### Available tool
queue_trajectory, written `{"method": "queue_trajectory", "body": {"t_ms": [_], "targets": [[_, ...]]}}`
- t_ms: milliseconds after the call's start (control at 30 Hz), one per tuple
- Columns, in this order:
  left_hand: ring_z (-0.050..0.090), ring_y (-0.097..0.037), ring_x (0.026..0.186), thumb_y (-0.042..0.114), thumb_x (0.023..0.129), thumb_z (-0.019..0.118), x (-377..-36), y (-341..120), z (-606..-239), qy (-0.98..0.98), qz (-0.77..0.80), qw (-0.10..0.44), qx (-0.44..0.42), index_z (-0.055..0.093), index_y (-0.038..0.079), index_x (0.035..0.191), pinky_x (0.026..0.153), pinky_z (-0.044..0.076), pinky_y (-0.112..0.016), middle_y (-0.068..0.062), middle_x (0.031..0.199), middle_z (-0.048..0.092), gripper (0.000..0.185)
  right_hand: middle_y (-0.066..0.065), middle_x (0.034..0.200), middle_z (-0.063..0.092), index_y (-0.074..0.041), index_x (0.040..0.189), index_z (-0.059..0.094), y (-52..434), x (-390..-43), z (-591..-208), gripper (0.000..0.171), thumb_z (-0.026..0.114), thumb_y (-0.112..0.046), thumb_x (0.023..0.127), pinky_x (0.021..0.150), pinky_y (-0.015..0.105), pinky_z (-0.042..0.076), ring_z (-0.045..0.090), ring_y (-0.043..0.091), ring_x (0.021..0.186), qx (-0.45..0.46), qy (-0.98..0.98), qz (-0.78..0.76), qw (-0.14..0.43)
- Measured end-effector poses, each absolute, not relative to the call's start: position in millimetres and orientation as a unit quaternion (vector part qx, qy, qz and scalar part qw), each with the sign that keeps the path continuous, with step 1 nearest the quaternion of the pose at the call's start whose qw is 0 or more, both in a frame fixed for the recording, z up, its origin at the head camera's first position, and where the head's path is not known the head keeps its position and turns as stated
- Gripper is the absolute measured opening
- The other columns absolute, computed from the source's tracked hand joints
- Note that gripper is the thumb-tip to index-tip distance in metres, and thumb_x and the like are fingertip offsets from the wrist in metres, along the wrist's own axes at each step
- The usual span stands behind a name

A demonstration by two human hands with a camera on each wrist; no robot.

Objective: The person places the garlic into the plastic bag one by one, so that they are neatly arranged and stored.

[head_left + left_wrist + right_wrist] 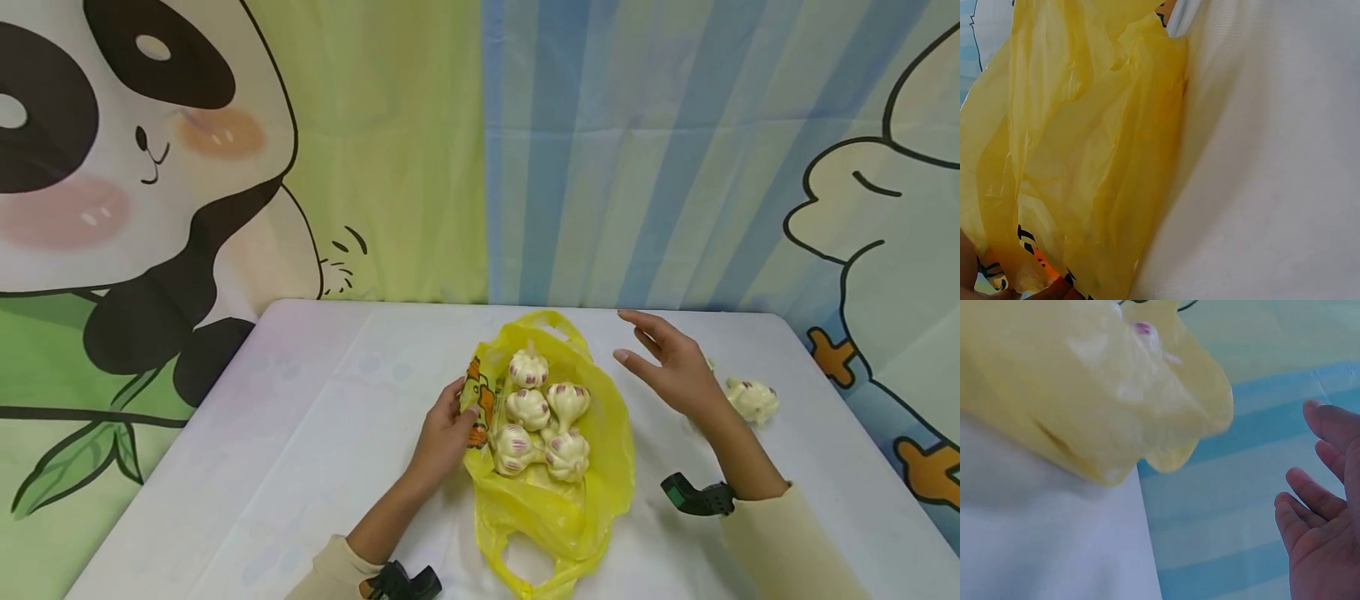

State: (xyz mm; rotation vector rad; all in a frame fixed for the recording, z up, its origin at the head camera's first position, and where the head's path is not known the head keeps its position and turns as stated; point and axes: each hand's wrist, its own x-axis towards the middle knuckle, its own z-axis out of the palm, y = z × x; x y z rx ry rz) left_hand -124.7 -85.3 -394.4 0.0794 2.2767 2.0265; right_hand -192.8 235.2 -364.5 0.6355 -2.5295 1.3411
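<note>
A yellow plastic bag (600,467) lies open on the white table (315,417), holding several garlic bulbs (540,417). My left hand (450,425) grips the bag's left edge by its orange print. In the left wrist view the yellow bag (1097,156) fills the left half, with fingertips (1054,290) at the bottom. My right hand (667,358) hovers open just right of the bag, fingers spread, holding nothing. In the right wrist view the open right hand (1325,512) sits at the right and the bag (1085,394) bulges at upper left. One more garlic bulb (752,400) lies on the table behind my right wrist.
A cartoon backdrop with a panda (112,167) and blue stripes (637,150) stands right behind the table's far edge. The table's left part and front right corner are bare white cloth. Dark wrist cameras (697,496) sit on both forearms.
</note>
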Motion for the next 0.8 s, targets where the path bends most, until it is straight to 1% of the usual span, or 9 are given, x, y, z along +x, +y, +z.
{"method": "queue_trajectory", "body": {"t_ms": [100, 200, 300, 367, 433, 500, 633, 733, 800], "targets": [[0.060, -0.034, 0.105, 0.009, 0.102, 0.045, -124.3, -86.2, -394.0, 0.747, 0.662, 0.045, 0.023, 0.030, -0.001, 0.149, 0.080, 0.053, -0.036, -0.025, 0.129, 0.054, 0.050, 0.008, 0.145, 0.044, -0.016, 0.145, 0.047, 245.0, -189.6, -366.7, 0.057, 0.069, -0.017, 0.092, 0.098, 0.019, 0.038, 0.041, 0.029, 0.134, 0.187, -0.864, 0.457, 0.104], [0.060, -0.034, 0.105, 0.008, 0.102, 0.045, -124.8, -86.8, -395.6, 0.747, 0.663, 0.045, 0.022, 0.030, -0.001, 0.149, 0.079, 0.053, -0.035, -0.025, 0.129, 0.054, 0.050, 0.010, 0.145, 0.045, -0.016, 0.144, 0.048, 255.7, -184.4, -370.9, 0.057, 0.070, -0.019, 0.092, 0.095, 0.016, 0.038, 0.042, 0.032, 0.133, 0.170, -0.868, 0.454, 0.108], [0.060, -0.034, 0.105, 0.009, 0.102, 0.045, -125.6, -86.6, -397.0, 0.744, 0.667, 0.042, 0.026, 0.030, -0.001, 0.149, 0.079, 0.053, -0.035, -0.025, 0.130, 0.054, 0.050, 0.012, 0.145, 0.044, -0.014, 0.144, 0.048, 267.6, -178.0, -376.5, 0.056, 0.069, -0.021, 0.092, 0.092, 0.013, 0.039, 0.043, 0.031, 0.133, 0.144, -0.874, 0.450, 0.110], [0.060, -0.034, 0.105, 0.009, 0.102, 0.045, -125.6, -86.3, -398.1, 0.742, 0.668, 0.040, 0.027, 0.030, -0.001, 0.149, 0.079, 0.053, -0.035, -0.025, 0.129, 0.054, 0.050, 0.013, 0.144, 0.046, -0.011, 0.142, 0.050, 275.6, -174.0, -380.0, 0.054, 0.069, -0.020, 0.093, 0.090, 0.012, 0.039, 0.044, 0.026, 0.133, 0.126, -0.876, 0.451, 0.117], [0.061, -0.033, 0.105, 0.009, 0.103, 0.045, -125.9, -86.1, -399.8, 0.742, 0.669, 0.038, 0.026, 0.031, 0.000, 0.149, 0.080, 0.053, -0.036, -0.024, 0.130, 0.054, 0.050, 0.013, 0.142, 0.048, -0.008, 0.141, 0.051, 284.8, -171.4, -382.0, 0.051, 0.068, -0.017, 0.093, 0.090, 0.011, 0.039, 0.044, 0.019, 0.133, 0.112, -0.874, 0.456, 0.128], [0.061, -0.032, 0.106, 0.010, 0.103, 0.045, -128.3, -86.7, -405.7, 0.744, 0.667, 0.039, 0.023, 0.031, 0.002, 0.150, 0.081, 0.053, -0.037, -0.023, 0.130, 0.054, 0.050, 0.014, 0.141, 0.049, -0.004, 0.140, 0.050, 296.1, -168.8, -382.8, 0.050, 0.067, -0.014, 0.094, 0.091, 0.011, 0.038, 0.045, 0.015, 0.132, 0.101, -0.874, 0.454, 0.142], [0.061, -0.031, 0.106, 0.012, 0.103, 0.045, -136.4, -88.8, -422.1, 0.746, 0.665, 0.040, 0.020, 0.030, 0.005, 0.151, 0.081, 0.053, -0.037, -0.021, 0.131, 0.055, 0.050, 0.007, 0.141, 0.050, -0.005, 0.140, 0.050, 324.9, -164.2, -385.2, 0.049, 0.065, -0.017, 0.095, 0.088, 0.007, 0.038, 0.045, 0.008, 0.129, 0.056, -0.880, 0.443, 0.164], [0.061, -0.031, 0.106, 0.015, 0.103, 0.046, -141.1, -89.9, -430.8, 0.741, 0.670, 0.039, 0.022, 0.030, 0.007, 0.151, 0.080, 0.053, -0.037, -0.019, 0.131, 0.055, 0.051, 0.002, 0.139, 0.051, -0.005, 0.139, 0.051, 348.0, -163.7, -391.8, 0.048, 0.065, -0.015, 0.095, 0.086, 0.005, 0.037, 0.047, 0.004, 0.126, 0.030, -0.874, 0.448, 0.187], [0.061, -0.030, 0.105, 0.017, 0.103, 0.047, -141.7, -90.1, -432.0, 0.738, 0.674, 0.038, 0.023, 0.031, 0.009, 0.151, 0.079, 0.054, -0.037, -0.019, 0.131, 0.055, 0.051, 0.001, 0.139, 0.052, -0.005, 0.139, 0.052, 362.2, -164.9, -398.2, 0.046, 0.064, -0.011, 0.095, 0.085, 0.005, 0.038, 0.048, 0.002, 0.123, 0.021, -0.862, 0.464, 0.200]]}}
